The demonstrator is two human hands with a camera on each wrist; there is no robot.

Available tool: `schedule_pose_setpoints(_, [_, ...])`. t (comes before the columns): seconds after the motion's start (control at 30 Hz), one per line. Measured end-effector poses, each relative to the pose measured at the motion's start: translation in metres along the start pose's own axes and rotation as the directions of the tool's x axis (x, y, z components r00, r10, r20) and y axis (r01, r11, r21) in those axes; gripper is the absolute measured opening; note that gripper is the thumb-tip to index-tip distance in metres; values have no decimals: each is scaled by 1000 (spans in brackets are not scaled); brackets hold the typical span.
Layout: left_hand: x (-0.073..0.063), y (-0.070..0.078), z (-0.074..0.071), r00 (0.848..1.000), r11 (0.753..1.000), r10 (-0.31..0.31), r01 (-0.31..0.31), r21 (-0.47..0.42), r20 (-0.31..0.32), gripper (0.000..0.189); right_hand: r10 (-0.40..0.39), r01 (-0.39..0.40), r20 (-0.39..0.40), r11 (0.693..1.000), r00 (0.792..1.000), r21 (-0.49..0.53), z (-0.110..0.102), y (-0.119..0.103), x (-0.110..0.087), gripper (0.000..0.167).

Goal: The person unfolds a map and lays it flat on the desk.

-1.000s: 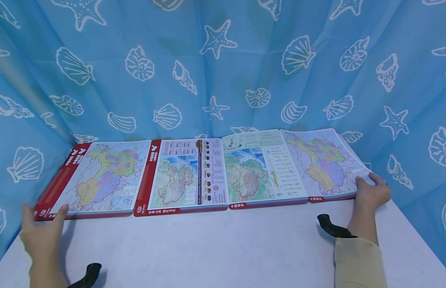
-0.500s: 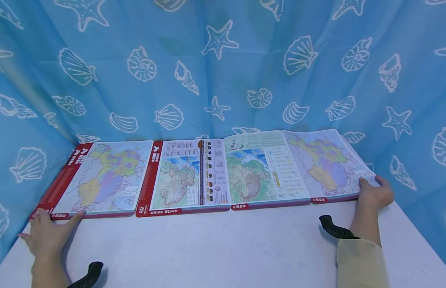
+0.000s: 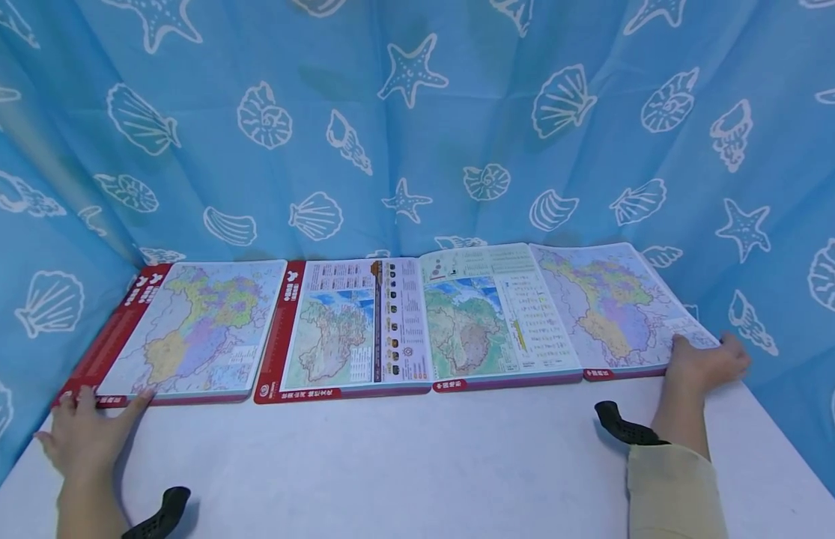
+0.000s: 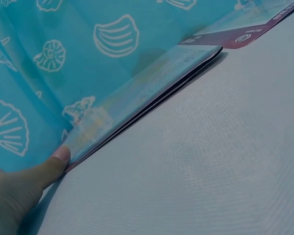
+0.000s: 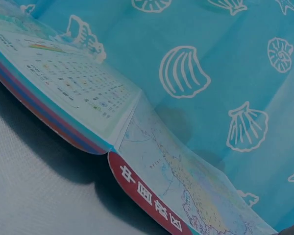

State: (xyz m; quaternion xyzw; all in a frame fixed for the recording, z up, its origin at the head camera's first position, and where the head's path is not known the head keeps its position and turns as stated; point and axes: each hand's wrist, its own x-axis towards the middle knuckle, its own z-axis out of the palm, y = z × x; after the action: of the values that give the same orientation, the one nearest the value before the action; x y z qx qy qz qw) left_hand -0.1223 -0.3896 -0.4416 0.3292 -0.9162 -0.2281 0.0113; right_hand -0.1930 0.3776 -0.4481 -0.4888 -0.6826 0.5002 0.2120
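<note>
A row of glossy map booklets lies along the back of the white table in the head view. At the left end is a political map point(image 3: 208, 322) with red strips on its left. A second red-strip map sheet point(image 3: 336, 322) and a green terrain map point(image 3: 464, 329) are in the middle, then another political map point(image 3: 612, 307) at the right. My left hand point(image 3: 90, 434), fingers spread, touches the left map's front left corner; its thumb point(image 4: 54, 164) presses the edge in the left wrist view. My right hand point(image 3: 703, 367) rests at the right map's front right corner, fingertips partly hidden.
A blue curtain point(image 3: 363, 202) with white shells and starfish hangs right behind the maps. The white table point(image 3: 390, 464) spreads out in front of them. A black curved strap piece point(image 3: 626, 427) sits at the right wrist, another point(image 3: 164, 513) at the left.
My left hand has shifted from around the left map's corner to its front edge, fingers spreading. My right fingers have moved slightly outward, showing more of the right map's edge.
</note>
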Motion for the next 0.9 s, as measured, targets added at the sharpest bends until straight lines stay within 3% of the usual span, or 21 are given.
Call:
schedule_pose_setpoints(0.17, [2,2,1,1000,1000,15,-15,12,-2,93,-65,63,-18,991,998,-116,-1,0,-1,64])
schedule_pose_setpoints(0.33, [0,5,0,1000,1000,12,-12,24,9,91,-57,59,27,996,998,-61,3,-5,-8,62])
schedule_pose_setpoints(0.43, [-1,5,0,1000,1000,10,-10,24,18,90,-91,94,73,995,993,-31,6,-11,-14,64])
schedule_pose_setpoints(0.73, [0,-3,2,1000,1000,4,-5,27,19,95,-220,227,151,973,964,-31,18,-22,-27,72])
schedule_pose_setpoints(0.9, [1,-3,3,1000,1000,5,-5,21,12,94,-307,320,176,946,935,-46,22,-29,-37,74])
